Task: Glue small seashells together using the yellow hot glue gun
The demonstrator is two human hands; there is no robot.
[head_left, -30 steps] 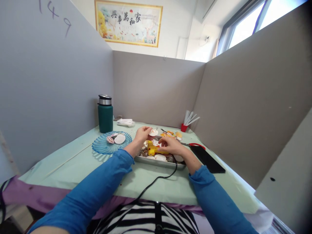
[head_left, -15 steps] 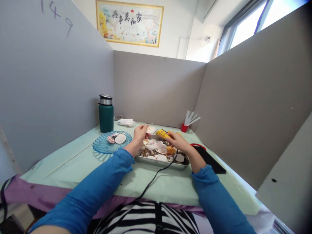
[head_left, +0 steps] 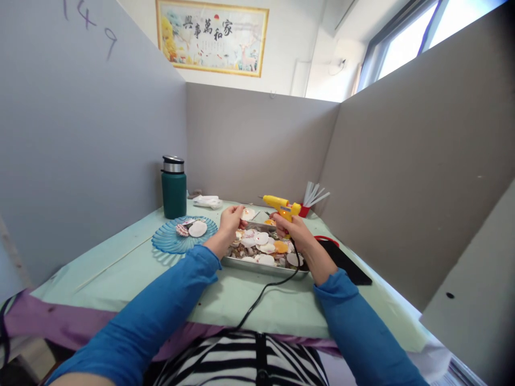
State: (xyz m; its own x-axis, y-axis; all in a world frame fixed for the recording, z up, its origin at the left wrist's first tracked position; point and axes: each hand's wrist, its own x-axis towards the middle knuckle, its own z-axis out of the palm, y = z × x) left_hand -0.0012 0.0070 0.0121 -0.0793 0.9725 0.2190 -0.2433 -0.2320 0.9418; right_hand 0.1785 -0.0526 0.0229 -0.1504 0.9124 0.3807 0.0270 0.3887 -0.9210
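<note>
Pinched in the fingers of my left hand (head_left: 230, 224) is a pale seashell (head_left: 248, 214), raised over the far left part of a metal tray (head_left: 265, 269). My right hand (head_left: 295, 229) is wrapped round the handle of a yellow hot glue gun (head_left: 277, 202), whose nozzle points left, above and to the right of the held shell. Nozzle and shell are apart. The tray carries small stones and several loose shells, white ones and an orange shell (head_left: 280, 246). A black cord (head_left: 261, 295) runs from the glue gun over the table's front edge.
At the left lies a blue glass plate (head_left: 161, 239) with several shells, and a green bottle (head_left: 174, 193) stands behind it. A red cup (head_left: 304, 211) of white glue sticks is at the back right. A black flat slab (head_left: 350, 265) lies right of the tray. Grey partitions (head_left: 261, 139) surround the table.
My right hand has lifted and tilted the glue gun, so its nozzle has moved up and away from the shell and now points left. My left hand keeps the shell in nearly the same place.
</note>
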